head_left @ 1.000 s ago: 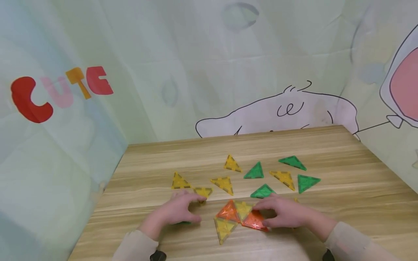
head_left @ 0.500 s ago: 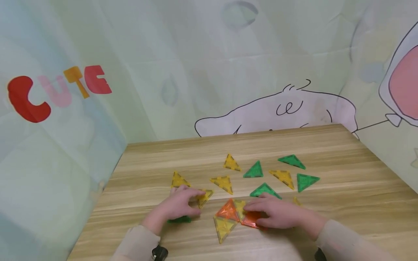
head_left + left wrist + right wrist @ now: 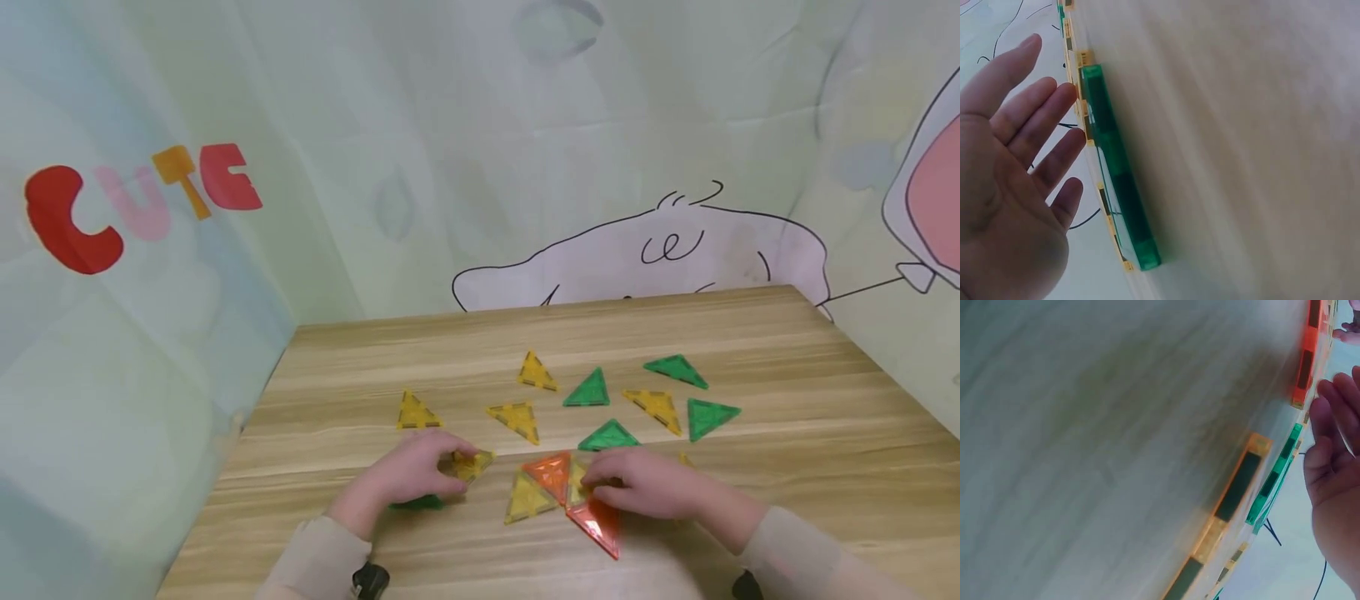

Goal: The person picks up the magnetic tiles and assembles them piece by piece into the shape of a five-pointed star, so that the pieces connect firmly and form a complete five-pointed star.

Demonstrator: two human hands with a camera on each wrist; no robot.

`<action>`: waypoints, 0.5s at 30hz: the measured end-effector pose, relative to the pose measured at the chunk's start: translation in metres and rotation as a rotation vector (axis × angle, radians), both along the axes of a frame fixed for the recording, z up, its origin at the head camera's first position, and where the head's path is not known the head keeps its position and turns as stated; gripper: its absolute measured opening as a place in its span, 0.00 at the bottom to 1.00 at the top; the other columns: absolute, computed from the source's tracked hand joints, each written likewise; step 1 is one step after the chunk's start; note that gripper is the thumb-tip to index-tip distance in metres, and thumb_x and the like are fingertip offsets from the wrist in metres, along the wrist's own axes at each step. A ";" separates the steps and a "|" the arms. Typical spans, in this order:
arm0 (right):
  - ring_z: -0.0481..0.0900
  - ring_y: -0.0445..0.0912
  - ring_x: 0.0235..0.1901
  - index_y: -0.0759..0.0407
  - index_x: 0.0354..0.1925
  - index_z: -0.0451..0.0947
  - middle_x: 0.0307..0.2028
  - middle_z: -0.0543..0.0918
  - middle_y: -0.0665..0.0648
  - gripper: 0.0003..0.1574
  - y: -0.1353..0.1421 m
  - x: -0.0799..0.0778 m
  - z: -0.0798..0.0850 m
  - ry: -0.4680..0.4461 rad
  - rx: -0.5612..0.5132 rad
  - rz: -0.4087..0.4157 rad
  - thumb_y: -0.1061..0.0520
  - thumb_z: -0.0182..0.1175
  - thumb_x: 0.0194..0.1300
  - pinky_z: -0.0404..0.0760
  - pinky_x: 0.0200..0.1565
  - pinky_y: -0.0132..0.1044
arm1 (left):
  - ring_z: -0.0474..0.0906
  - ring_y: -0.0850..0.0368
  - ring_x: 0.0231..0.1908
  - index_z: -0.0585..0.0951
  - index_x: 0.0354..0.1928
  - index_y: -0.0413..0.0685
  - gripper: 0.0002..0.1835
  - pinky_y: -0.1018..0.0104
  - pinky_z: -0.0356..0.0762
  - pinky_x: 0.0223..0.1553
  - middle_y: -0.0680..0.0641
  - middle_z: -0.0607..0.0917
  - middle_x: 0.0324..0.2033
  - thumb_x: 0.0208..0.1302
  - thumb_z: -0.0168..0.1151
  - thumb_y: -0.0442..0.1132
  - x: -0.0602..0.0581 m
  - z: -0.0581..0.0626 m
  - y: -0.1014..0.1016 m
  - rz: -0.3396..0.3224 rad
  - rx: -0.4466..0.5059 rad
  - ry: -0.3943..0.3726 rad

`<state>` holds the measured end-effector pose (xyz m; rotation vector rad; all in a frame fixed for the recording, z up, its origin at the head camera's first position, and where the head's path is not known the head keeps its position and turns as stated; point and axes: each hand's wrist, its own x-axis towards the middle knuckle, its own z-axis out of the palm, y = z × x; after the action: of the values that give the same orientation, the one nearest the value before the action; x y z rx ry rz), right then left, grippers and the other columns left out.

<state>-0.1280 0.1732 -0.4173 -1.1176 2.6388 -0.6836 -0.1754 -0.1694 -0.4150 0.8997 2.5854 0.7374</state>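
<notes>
In the head view, my left hand (image 3: 420, 467) pinches a yellow triangular magnetic tile (image 3: 474, 465) between thumb and fingertips, flat on the table; the left wrist view sees the palm. A green tile (image 3: 420, 502) lies partly under this hand. To the right is a fan of joined tiles: yellow (image 3: 529, 498), orange (image 3: 552, 475), another yellow tile (image 3: 577, 482) and a red tile (image 3: 600, 525), points meeting near the middle. My right hand (image 3: 648, 483) holds the fan's second yellow tile at its right side with finger and thumb. Its contact is hidden in the right wrist view.
Beyond the hands lie several loose triangles, among them a yellow tile (image 3: 418, 411), a green tile (image 3: 588, 389) and another green tile (image 3: 711, 417). A green tile (image 3: 609, 435) lies just behind the right hand. A printed cloth (image 3: 360, 167) surrounds the wooden table (image 3: 337, 358).
The joined fan has turned clockwise under my right hand, its red tile swinging toward me. My left hand has turned the yellow tile and slid it slightly nearer the fan.
</notes>
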 end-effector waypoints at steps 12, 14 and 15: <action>0.70 0.49 0.59 0.50 0.57 0.76 0.56 0.76 0.47 0.21 -0.006 0.000 -0.002 -0.059 0.055 -0.020 0.50 0.53 0.68 0.69 0.57 0.47 | 0.72 0.55 0.50 0.81 0.51 0.51 0.22 0.52 0.65 0.55 0.56 0.81 0.46 0.53 0.69 0.47 0.004 0.001 0.005 -0.043 -0.023 0.018; 0.71 0.50 0.57 0.52 0.55 0.77 0.55 0.77 0.49 0.20 -0.003 0.000 -0.001 -0.066 0.035 -0.033 0.49 0.54 0.68 0.70 0.56 0.47 | 0.73 0.55 0.49 0.81 0.50 0.51 0.22 0.52 0.65 0.54 0.56 0.82 0.46 0.53 0.69 0.47 0.004 0.001 0.005 -0.048 -0.017 0.024; 0.72 0.50 0.57 0.53 0.55 0.77 0.54 0.77 0.50 0.20 -0.002 0.001 0.000 -0.069 0.028 -0.039 0.49 0.54 0.68 0.71 0.55 0.47 | 0.73 0.54 0.49 0.81 0.50 0.50 0.22 0.52 0.66 0.54 0.56 0.82 0.45 0.52 0.69 0.47 0.004 0.002 0.004 -0.052 -0.012 0.026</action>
<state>-0.1273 0.1711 -0.4176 -1.0188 2.6100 -0.6782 -0.1715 -0.1649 -0.4133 0.9757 2.5755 0.6991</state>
